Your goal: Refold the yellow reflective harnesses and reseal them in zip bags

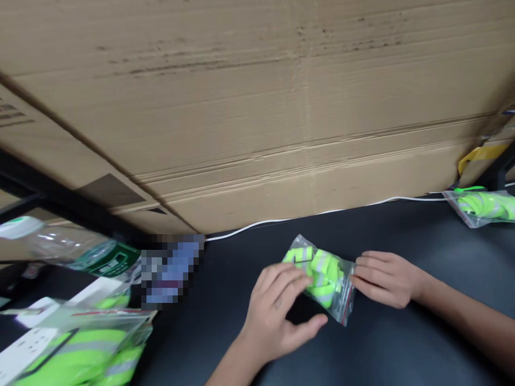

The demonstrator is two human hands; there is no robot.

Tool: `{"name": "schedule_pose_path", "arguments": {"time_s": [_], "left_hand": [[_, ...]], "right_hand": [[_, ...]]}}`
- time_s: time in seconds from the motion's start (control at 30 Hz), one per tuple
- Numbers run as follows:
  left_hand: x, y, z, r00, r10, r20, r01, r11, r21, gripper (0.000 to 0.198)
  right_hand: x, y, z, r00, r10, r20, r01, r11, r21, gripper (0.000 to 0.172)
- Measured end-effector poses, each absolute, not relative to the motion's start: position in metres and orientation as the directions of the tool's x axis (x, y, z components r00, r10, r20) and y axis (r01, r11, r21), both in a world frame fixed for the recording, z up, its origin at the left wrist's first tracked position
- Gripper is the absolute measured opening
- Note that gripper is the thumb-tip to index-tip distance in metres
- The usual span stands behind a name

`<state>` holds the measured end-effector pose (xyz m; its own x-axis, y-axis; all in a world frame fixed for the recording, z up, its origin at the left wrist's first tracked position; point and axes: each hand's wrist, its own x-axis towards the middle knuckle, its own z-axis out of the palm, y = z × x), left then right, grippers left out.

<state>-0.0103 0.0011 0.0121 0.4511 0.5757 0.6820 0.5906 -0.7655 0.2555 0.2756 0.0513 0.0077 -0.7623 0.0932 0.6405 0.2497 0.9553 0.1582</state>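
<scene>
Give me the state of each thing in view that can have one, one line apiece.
Left hand: fingers spread, over the middle bag's left side
Right hand: fingers together at its zip edge; grip unclear
Middle bag: filled, flat on the table; zip unclear
Lower-left bag: filled; seal unclear
Far-right bag: filled; seal unclear
Bottle: capped
White cable: loosely laid
Cardboard: creased, stained

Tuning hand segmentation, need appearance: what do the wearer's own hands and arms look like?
Left hand and right hand are ungloved. No sleeves, watches or bracelets show on the visible forearms. A small greyish mark on the left hand is too blurred to identify.
</scene>
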Motion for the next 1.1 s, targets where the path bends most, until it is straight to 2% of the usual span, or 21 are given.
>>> {"name": "schedule_pose_path", "arguments": {"time_s": [0.07, 0.13, 0.2, 0.27, 0.37, 0.43, 0.5, 0.6, 0.73, 0.87, 0.97, 1.03, 1.1], "left_hand": [[-0.018, 0.011, 0.007, 0.499, 0.682, 0.535, 0.698, -0.681, 0.219, 0.079], [-0.024, 0.018, -0.003, 0.521, 0.774, 0.36, 0.759, -0.613, 0.219, 0.099], [-0.026, 0.022, -0.013, 0.515, 0.822, 0.244, 0.78, -0.567, 0.265, 0.098], [-0.025, 0.022, -0.02, 0.488, 0.848, 0.207, 0.778, -0.531, 0.335, 0.086], [-0.019, 0.018, -0.022, 0.453, 0.858, 0.24, 0.767, -0.513, 0.387, 0.073], [-0.013, 0.014, -0.018, 0.465, 0.847, 0.258, 0.759, -0.531, 0.377, 0.069], [-0.008, 0.011, -0.015, 0.489, 0.831, 0.265, 0.748, -0.556, 0.363, 0.065], [-0.003, 0.008, -0.013, 0.522, 0.807, 0.276, 0.728, -0.59, 0.348, 0.063], [0.002, 0.005, -0.016, 0.584, 0.768, 0.264, 0.687, -0.641, 0.342, 0.067], [0.006, 0.001, -0.019, 0.61, 0.757, 0.235, 0.664, -0.65, 0.369, 0.076], [0.008, -0.001, -0.022, 0.626, 0.737, 0.255, 0.647, -0.673, 0.358, 0.083], [0.009, -0.001, -0.025, 0.632, 0.72, 0.287, 0.632, -0.693, 0.347, 0.086], [0.011, -0.001, -0.028, 0.631, 0.699, 0.336, 0.617, -0.715, 0.329, 0.09]], "right_hand": [[0.28, 0.04, 0.002, -0.683, 0.27, 0.679, 0.389, 0.921, 0.026, 0.021], [0.278, 0.024, -0.005, -0.6, 0.45, 0.661, 0.497, 0.858, -0.133, 0.017], [0.271, 0.009, -0.009, -0.549, 0.587, 0.594, 0.529, 0.795, -0.296, 0.014], [0.261, 0.0, -0.01, -0.456, 0.732, 0.506, 0.533, 0.68, -0.503, 0.015], [0.25, 0.003, -0.007, -0.251, 0.945, 0.211, 0.458, 0.308, -0.834, 0.021], [0.247, 0.011, -0.003, -0.22, 0.975, -0.004, 0.329, 0.07, -0.942, 0.023], [0.248, 0.018, 0.001, -0.245, 0.955, -0.169, 0.201, -0.121, -0.972, 0.031], [0.251, 0.023, 0.006, -0.248, 0.906, -0.342, 0.102, -0.327, -0.94, 0.043], [0.254, 0.025, 0.009, -0.221, 0.899, -0.379, 0.174, -0.346, -0.922, 0.056], [0.257, 0.032, 0.009, -0.267, 0.822, -0.502, 0.267, -0.438, -0.858, 0.043], [0.258, 0.034, 0.007, -0.338, 0.812, -0.477, 0.227, -0.421, -0.878, 0.038], [0.259, 0.031, 0.008, -0.417, 0.824, -0.382, 0.182, -0.336, -0.924, 0.033], [0.259, 0.026, 0.01, -0.433, 0.861, -0.269, 0.208, -0.195, -0.959, 0.027]]}}
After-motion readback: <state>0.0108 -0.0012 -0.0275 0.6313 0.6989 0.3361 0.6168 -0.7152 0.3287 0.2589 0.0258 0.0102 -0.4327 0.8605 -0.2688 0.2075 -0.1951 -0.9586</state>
